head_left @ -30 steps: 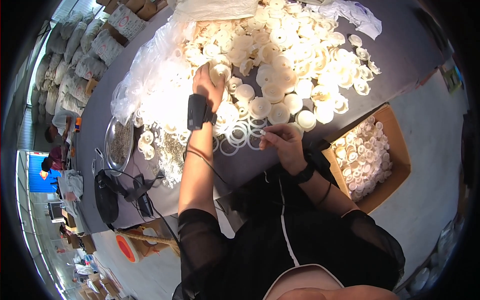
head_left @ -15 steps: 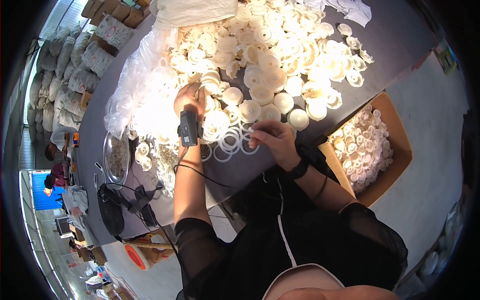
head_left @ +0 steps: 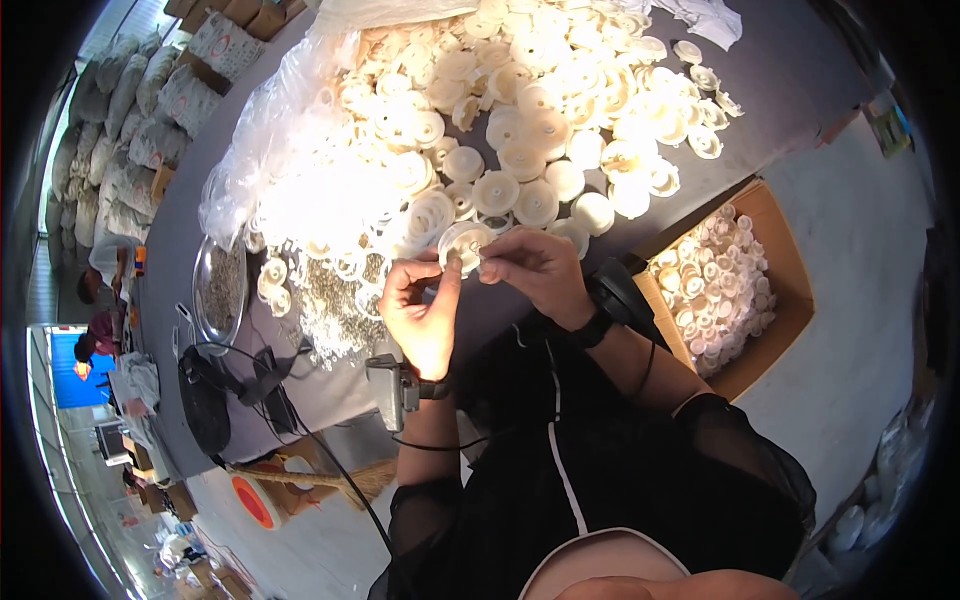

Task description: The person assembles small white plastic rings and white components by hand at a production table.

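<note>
Both hands meet over the near edge of a grey table (head_left: pixel 780 110). My left hand (head_left: pixel 422 312) holds a round white plastic disc (head_left: pixel 462 246) upright between thumb and fingers. My right hand (head_left: pixel 535 268) touches the same disc from the right with its fingertips pinched, perhaps on a small part that I cannot make out. A small black device (head_left: pixel 392 388) is strapped to my left wrist, and a black band sits on my right wrist. A large heap of the same white discs (head_left: pixel 520 110) covers the table beyond the hands.
A cardboard box (head_left: pixel 775 225) holding white discs stands on the floor at my right. Clear plastic sheeting (head_left: pixel 270 150) and loose white rings (head_left: pixel 320 310) lie at the left. A round metal dish (head_left: pixel 220 285), black cables and a tape roll (head_left: pixel 262 500) sit further left. Other people work at the far left.
My left hand has pulled back from the heap toward me with a disc in it. My right hand has risen from the table edge to meet it.
</note>
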A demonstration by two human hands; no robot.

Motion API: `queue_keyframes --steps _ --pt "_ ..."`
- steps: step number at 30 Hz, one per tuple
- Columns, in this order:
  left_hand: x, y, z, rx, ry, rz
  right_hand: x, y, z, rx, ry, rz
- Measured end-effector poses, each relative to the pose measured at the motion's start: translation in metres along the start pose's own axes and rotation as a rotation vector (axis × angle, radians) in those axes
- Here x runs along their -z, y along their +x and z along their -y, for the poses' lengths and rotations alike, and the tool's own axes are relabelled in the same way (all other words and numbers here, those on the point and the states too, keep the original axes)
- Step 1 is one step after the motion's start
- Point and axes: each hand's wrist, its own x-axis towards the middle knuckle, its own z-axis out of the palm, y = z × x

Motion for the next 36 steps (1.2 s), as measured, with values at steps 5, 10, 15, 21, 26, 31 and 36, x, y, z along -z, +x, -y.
queue_keyframes --steps 5,10,15,21,26,31,36 --pt "0.001 -0.022 -0.007 -0.057 0.136 -0.056 -0.013 -0.012 -0.001 0.004 -0.062 0.045" --pt "0.01 -0.039 -0.001 -0.042 0.034 -0.114 -0.025 -0.022 0.006 -0.01 -0.14 0.038" --pt "0.008 -0.051 -0.002 -0.129 0.094 -0.126 -0.026 -0.029 0.007 -0.041 -0.209 0.039" --pt "0.014 -0.058 -0.01 -0.103 0.13 -0.143 -0.026 -0.031 0.005 -0.162 -0.135 0.102" --pt "0.012 -0.06 -0.016 -0.088 0.079 -0.139 -0.024 -0.03 0.01 0.119 -0.588 0.004" --pt "0.01 -0.061 -0.023 -0.134 0.105 -0.101 -0.018 -0.026 0.013 -0.13 -0.164 0.18" --pt "0.013 -0.066 -0.023 -0.105 0.042 -0.117 -0.017 -0.022 -0.005 -0.146 -0.122 0.198"
